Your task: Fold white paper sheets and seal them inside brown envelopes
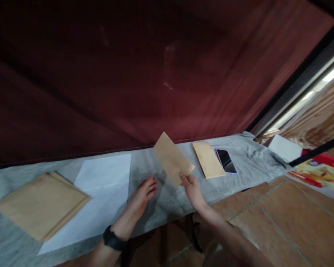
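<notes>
R hand [192, 189] grips 1 sm env [171, 157] by its near end, thumb on top; env is slanted over the surface, btwn L hand & the sm stack. L hand [141, 196] is relaxed, fingers loosely bent, just apart from the env; 1 watch [114, 239] on that wrist.

Just R of the held env: 1 sm stack [208, 159] of similar envs, exact no. can't be told. 1 phone [226, 161] right beside it, screen up & dark.

Far L: lg envs [41, 204], 2 at least acc. to the edges, lying partly on white paper [105, 189]; can't tell if that's 1 sheet or 2, as a line crosses it. All of it's on 1 grey cloth [253, 159] over the surface. Behind: dk red curtain [128, 92].
</notes>
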Demonstrator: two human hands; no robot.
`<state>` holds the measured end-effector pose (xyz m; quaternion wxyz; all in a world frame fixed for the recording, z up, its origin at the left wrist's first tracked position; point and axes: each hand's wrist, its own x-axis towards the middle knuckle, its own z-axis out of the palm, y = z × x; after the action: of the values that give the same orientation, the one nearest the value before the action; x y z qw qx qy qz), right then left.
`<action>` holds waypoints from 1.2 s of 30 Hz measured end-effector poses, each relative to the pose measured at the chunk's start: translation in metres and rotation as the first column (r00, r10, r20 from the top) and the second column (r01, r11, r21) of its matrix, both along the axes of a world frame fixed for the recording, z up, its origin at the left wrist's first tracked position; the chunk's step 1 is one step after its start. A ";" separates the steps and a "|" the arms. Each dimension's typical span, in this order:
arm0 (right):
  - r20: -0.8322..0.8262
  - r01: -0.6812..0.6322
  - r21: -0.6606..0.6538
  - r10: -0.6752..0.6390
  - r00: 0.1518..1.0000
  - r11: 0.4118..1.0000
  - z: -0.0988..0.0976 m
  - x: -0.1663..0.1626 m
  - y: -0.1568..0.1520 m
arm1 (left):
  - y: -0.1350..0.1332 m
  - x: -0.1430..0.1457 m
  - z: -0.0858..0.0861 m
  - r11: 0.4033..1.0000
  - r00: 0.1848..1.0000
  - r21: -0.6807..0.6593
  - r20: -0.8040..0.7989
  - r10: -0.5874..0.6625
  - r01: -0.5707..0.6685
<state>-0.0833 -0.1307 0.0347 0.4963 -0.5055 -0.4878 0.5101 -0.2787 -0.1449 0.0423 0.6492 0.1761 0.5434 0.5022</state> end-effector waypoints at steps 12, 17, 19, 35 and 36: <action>-0.507 -0.696 -0.486 0.478 0.717 0.528 0.014 0.001 -0.033 | 0.005 -0.013 -0.001 0.986 0.976 0.111 -0.195 -0.099 0.123; -0.523 -0.797 -0.318 0.607 0.599 0.514 0.028 0.023 -0.019 | 0.003 -0.034 -0.012 0.987 0.918 0.074 -0.382 -0.104 0.142; -0.375 -0.628 -0.233 0.528 0.762 0.742 0.018 0.022 -0.008 | 0.004 -0.032 -0.019 0.981 0.894 0.103 -0.436 -0.102 0.163; 0.922 -0.634 0.241 0.031 0.386 0.734 -0.047 -0.004 -0.010 | 0.020 -0.019 -0.011 0.913 0.202 0.118 -0.979 0.040 0.390; 0.922 -0.635 0.244 0.027 0.385 0.733 -0.047 -0.004 -0.010 | 0.028 -0.017 -0.011 0.879 0.160 0.170 -0.981 0.108 0.447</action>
<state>-0.0875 -0.1405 -0.0127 0.1776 -0.4027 -0.8925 0.0988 -0.2961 -0.1174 0.0316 0.1474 0.6529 0.6809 0.2973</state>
